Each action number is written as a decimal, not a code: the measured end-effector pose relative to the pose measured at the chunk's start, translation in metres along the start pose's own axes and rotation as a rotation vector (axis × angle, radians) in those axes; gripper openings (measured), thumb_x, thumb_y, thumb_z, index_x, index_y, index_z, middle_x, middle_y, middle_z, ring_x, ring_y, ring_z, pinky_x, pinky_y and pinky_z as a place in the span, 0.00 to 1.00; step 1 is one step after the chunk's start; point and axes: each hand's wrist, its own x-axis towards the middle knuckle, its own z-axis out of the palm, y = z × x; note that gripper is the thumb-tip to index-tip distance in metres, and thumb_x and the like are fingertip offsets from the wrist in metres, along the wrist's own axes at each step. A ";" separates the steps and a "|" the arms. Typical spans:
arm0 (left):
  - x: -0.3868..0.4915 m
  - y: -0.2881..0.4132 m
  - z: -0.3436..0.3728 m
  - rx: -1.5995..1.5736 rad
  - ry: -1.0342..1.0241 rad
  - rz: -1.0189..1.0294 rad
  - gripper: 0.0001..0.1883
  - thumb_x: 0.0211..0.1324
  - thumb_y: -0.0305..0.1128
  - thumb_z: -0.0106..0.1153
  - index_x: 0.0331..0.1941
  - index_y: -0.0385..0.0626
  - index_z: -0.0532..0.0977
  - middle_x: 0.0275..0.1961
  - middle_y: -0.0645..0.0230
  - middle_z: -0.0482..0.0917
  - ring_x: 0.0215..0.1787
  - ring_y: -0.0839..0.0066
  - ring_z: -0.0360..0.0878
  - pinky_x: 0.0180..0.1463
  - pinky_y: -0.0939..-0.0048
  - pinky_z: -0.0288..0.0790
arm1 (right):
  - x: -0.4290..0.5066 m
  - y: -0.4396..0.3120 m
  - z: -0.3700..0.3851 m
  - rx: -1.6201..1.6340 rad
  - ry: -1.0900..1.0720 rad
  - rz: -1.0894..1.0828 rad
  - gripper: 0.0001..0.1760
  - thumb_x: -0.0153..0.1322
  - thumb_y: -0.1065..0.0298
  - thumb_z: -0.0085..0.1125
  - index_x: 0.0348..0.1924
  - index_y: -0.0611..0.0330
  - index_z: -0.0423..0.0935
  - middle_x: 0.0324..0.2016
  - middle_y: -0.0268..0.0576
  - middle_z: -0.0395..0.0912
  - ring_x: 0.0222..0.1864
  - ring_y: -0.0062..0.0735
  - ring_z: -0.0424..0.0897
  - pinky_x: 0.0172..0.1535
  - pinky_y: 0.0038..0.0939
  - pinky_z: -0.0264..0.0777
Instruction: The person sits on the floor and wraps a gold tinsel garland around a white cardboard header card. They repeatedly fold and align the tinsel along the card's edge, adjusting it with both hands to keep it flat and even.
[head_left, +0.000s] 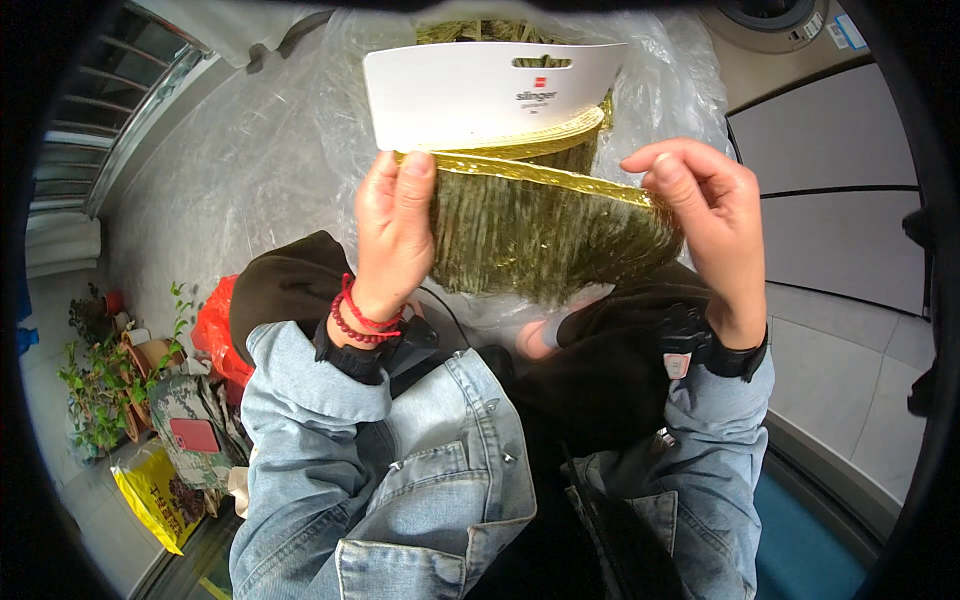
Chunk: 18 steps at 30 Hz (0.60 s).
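Observation:
A gold tinsel fringe garland (540, 232) hangs in front of me, its shiny band (536, 171) stretched between my two hands. My left hand (397, 217) pinches the band's left end against the lower edge of a white header card (450, 94), thumb on top. At the band's right end is my right hand (709, 199); its thumb and forefinger are raised, and its other fingers curl behind the garland, partly hidden. More layers of folded gold band (555, 139) lie against the card's lower edge. The card bears printed writing and has a hanging slot.
Clear plastic sheeting (660, 82) spreads under and beyond the garland, with more gold fringe (480, 31) at the far end. Potted plants (105, 390), a red plastic bag (225, 322), a phone (195, 435) and a yellow packet (157, 495) are at left. A grey cabinet (832, 142) stands right.

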 end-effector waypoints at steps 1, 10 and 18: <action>0.001 0.002 -0.004 0.015 0.022 -0.035 0.18 0.65 0.38 0.42 0.50 0.35 0.67 0.46 0.67 0.75 0.47 0.81 0.69 0.52 0.78 0.61 | 0.001 0.002 -0.005 -0.015 -0.004 -0.018 0.09 0.68 0.66 0.56 0.32 0.65 0.78 0.24 0.32 0.76 0.25 0.13 0.70 0.30 0.15 0.63; 0.002 0.012 -0.021 0.040 0.087 -0.081 0.24 0.64 0.47 0.38 0.46 0.33 0.68 0.43 0.61 0.76 0.42 0.76 0.76 0.45 0.74 0.70 | 0.005 0.004 -0.026 -0.048 -0.041 -0.037 0.08 0.61 0.73 0.64 0.32 0.65 0.78 0.27 0.36 0.79 0.31 0.18 0.75 0.35 0.18 0.67; 0.003 0.027 -0.013 -0.193 0.032 -0.300 0.23 0.65 0.45 0.38 0.50 0.34 0.66 0.46 0.62 0.75 0.44 0.75 0.76 0.48 0.73 0.71 | 0.026 0.035 -0.006 -0.202 0.025 -0.100 0.07 0.61 0.70 0.62 0.31 0.63 0.79 0.26 0.34 0.79 0.31 0.18 0.75 0.35 0.20 0.66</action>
